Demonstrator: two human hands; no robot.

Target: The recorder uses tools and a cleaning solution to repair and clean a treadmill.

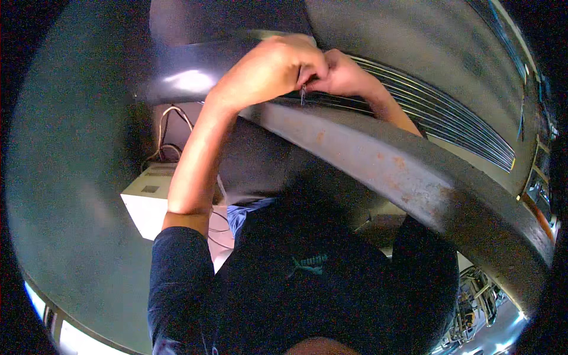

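Worktop (414,44) surface: matte grey; near edge a smooth, broad, metal-looking band with rust-brown blotches. Slender parallel strips (444,115), dark with pale glints, lie side by side along that edge, apparently bowed by the lens. Left hand (287,62) and right hand (345,74) meet above the edge, near the strips, fingers curled closed. Small piece (303,96) pinched at the left fingertips: narrow, dark, glinting, pointing downward just over the near edge; upper part hidden. Cannot tell what, if anything, the right fingers grip.
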